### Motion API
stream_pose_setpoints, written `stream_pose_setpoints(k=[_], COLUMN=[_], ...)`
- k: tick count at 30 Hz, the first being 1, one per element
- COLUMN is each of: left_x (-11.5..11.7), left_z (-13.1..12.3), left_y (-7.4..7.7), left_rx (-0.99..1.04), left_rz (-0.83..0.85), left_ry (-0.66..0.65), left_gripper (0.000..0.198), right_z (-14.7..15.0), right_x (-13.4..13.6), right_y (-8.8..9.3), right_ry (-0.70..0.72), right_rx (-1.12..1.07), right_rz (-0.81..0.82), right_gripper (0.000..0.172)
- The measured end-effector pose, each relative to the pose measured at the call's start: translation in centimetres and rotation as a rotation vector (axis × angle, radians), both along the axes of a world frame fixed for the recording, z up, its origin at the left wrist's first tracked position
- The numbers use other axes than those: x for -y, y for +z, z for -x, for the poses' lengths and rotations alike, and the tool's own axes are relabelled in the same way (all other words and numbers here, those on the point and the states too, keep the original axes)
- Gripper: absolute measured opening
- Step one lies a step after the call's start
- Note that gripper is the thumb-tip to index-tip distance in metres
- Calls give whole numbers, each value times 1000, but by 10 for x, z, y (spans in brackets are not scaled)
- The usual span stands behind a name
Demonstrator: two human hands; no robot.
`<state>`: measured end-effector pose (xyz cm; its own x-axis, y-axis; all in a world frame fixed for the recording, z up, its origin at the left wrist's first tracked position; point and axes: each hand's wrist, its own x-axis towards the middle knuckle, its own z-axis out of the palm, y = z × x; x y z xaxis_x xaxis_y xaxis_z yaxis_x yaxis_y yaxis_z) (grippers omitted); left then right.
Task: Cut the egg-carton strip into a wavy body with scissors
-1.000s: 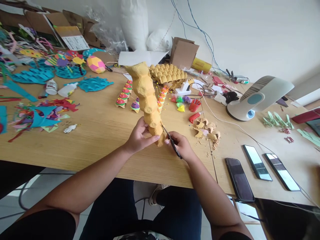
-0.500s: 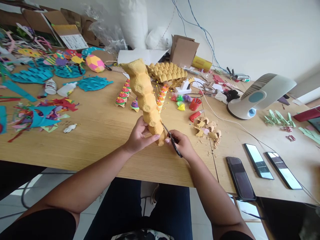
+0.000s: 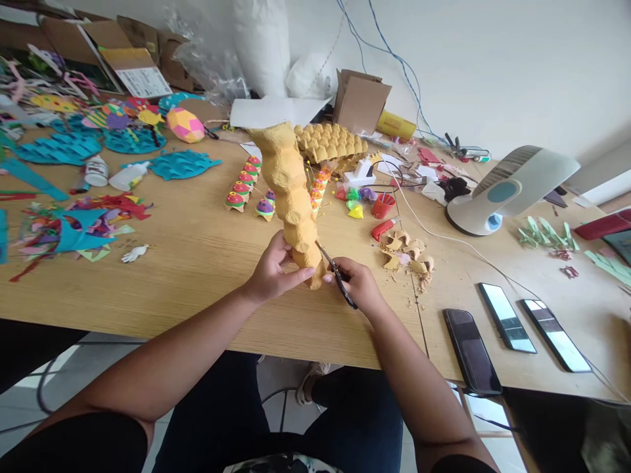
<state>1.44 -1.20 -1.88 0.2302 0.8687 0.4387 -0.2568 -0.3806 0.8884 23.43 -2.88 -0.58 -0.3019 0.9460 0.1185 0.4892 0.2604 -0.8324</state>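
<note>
Head view: the left hand (image 3: pixel 273 272) is clenched around the lower end of a yellow egg-carton strip (image 3: pixel 288 187), which stands tilted above the near edge of the wooden table (image 3: pixel 197 263), its top leaning away toward the far edge. The right hand (image 3: pixel 359 284) grasps a pair of scissors (image 3: pixel 336 274); the blade tips touch the strip's lower right side, just beside the left fingertips (image 3: pixel 306 271). Both hands hover over the near edge, around the middle of its length. To the left of them a broad bare stretch of table runs toward the coloured paper scraps (image 3: pixel 83 226) by the left edge. To the right, cardboard offcuts (image 3: pixel 409 253) lie near the right hand, and three phones (image 3: pixel 507 328) lie along the near edge farther right. Behind the strip stand small painted carton pieces (image 3: pixel 244 187), and a white fan (image 3: pixel 507 190) sits toward the far right corner.
</note>
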Motion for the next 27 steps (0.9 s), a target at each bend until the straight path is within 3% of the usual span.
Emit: stream_pose_setpoints(k=[17,27], left_x=[-2,-8], left_z=[3,5], left_y=[6,5], left_rx=[21,107], left_rz=[80,109], left_ry=[8,-80], left_gripper=[54,53], right_z=[-2,-2], right_x=[-1,-2], right_y=[5,3], right_ry=[56,45], right_rx=[1,34], right_rz=[29,22], right_gripper=[33,36])
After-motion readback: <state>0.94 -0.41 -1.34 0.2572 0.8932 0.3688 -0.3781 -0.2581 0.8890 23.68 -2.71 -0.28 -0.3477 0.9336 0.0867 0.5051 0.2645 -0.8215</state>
